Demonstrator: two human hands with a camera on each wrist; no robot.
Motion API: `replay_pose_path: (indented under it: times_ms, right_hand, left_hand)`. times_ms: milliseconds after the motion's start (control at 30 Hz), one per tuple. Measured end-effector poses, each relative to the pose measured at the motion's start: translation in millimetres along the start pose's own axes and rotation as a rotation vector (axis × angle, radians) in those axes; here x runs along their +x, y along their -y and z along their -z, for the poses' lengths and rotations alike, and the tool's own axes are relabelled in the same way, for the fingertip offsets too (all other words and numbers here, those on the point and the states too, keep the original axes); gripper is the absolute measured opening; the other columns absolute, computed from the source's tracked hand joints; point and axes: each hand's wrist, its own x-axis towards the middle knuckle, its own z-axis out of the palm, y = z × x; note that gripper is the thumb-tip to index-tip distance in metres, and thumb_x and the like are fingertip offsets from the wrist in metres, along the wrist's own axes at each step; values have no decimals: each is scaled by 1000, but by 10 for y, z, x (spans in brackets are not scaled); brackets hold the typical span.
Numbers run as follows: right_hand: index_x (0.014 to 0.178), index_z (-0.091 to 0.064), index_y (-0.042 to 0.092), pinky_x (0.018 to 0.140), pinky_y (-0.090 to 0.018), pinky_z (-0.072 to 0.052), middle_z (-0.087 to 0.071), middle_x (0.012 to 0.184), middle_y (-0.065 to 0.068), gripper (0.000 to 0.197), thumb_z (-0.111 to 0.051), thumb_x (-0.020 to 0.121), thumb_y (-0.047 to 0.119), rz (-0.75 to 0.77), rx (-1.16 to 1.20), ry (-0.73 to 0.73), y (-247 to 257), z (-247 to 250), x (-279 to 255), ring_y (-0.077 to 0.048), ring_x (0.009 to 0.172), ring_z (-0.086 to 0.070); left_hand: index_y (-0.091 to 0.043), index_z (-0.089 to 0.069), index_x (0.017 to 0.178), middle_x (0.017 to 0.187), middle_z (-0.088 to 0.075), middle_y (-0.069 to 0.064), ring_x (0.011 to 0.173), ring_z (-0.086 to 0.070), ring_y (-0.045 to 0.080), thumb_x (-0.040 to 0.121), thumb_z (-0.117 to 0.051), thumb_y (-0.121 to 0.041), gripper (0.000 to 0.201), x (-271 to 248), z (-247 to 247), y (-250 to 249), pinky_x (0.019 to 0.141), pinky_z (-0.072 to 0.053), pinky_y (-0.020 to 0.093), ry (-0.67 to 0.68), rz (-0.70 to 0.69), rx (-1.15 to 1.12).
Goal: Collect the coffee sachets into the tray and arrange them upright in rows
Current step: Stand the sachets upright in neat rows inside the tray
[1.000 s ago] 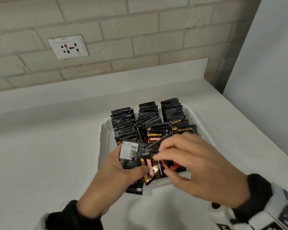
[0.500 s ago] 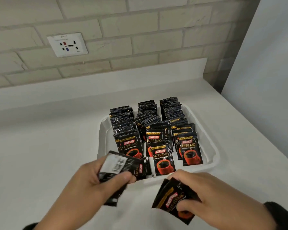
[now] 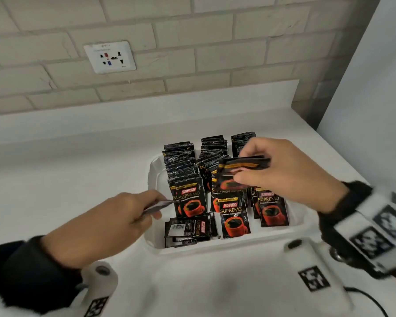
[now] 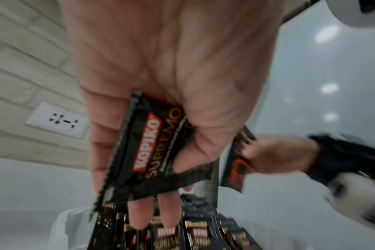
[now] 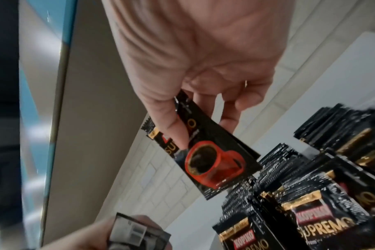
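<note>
A white tray (image 3: 300, 221) on the counter holds three rows of upright black Kopiko sachets (image 3: 181, 165). A few sachets (image 3: 190, 228) lie flat at its front left. My left hand (image 3: 133, 209) hovers at the tray's left edge and pinches a small stack of sachets (image 4: 148, 145) between thumb and fingers. Over the middle and right rows my right hand (image 3: 274, 170) holds a sachet or two (image 3: 240, 172), tilted; the red cup print (image 5: 212, 165) shows in the right wrist view.
The white counter (image 3: 66, 179) runs left of the tray up to a brick wall with a socket plate (image 3: 110, 57). A tall white panel (image 3: 375, 99) stands close on the right. A white wrist mount (image 3: 311, 268) and cable sit at the bottom.
My right hand has risen from the front of the tray with its sachets to above the middle and right rows. The left hand moved up to the tray's left edge.
</note>
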Motion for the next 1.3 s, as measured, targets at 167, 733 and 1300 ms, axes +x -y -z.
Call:
replay_pose_path:
  times_ms: [167, 733, 1300]
  right_hand:
    - [73, -44, 33, 67, -16, -44, -60, 98, 11, 31, -71, 78, 18, 12, -266, 202, 5, -335, 454, -5, 84, -56]
    - [66, -32, 25, 48, -15, -25, -38, 71, 10, 40, -68, 81, 16, 30, -627, 439, -264, -808, 865, -5, 62, -38]
    - [103, -46, 19, 52, -21, -33, -37, 70, 10, 37, -68, 79, 37, 41, -774, 528, -171, -780, 882, -13, 69, -45]
  left_hand:
    - [-22, -47, 130, 111, -52, -11, 98, -52, 2, 98, -37, -16, 35, 214, -147, -100, 87, -38, 14, 171, -96, 145]
    - [-5, -52, 118, 128, -50, 9, 114, -50, 24, 97, -35, -12, 28, 569, -598, -75, 102, -39, 36, 555, -24, 152]
    - [-19, -49, 125, 107, -58, 3, 81, -46, 8, 98, -36, -22, 30, 526, -469, -65, 75, -36, 17, 534, 37, 14]
